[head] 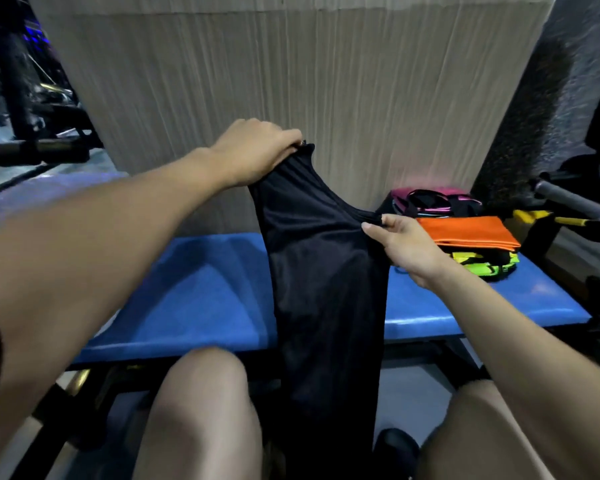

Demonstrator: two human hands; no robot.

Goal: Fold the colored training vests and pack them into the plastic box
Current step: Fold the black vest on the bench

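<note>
Left hand (257, 150) and right hand (400, 245) each pinch the black vest (319, 271) above the blue table (194, 296); folded orange vest (465, 230) at 3 o'clock.

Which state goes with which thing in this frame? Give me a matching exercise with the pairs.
Things:
1. black vest
2. orange vest
3. neon yellow-green vest
4. pink vest

States:
A. lies under the folded orange one
B. held up by both hands over the blue bench
C. folded on top of the stack
D. bunched at the back, by the cardboard

Pairs: 1-B, 2-C, 3-A, 4-D
</note>
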